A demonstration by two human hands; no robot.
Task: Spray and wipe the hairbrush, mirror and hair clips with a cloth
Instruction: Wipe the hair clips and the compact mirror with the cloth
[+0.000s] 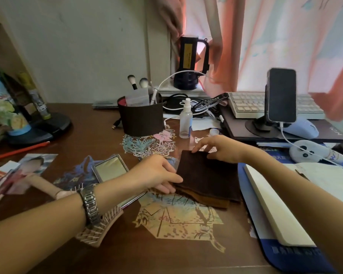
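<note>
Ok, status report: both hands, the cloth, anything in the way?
Left hand and right hand both grip the folded dark brown cloth. Clear plastic spray bottle upright behind, untouched. Left forearm crosses the rectangular silver-framed mirror and pink-bristled hairbrush.

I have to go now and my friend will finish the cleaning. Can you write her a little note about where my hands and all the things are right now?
Left hand pinches the brown cloth's left edge; right hand holds its far corner.
The cloth lies folded on the desk.
Spray bottle stands behind it, untouched.
Mirror and hairbrush lie under the left forearm.
Hair clips: can't make them out.
Nothing looks sprayed or wiped yet; all cleaning is left.
</note>
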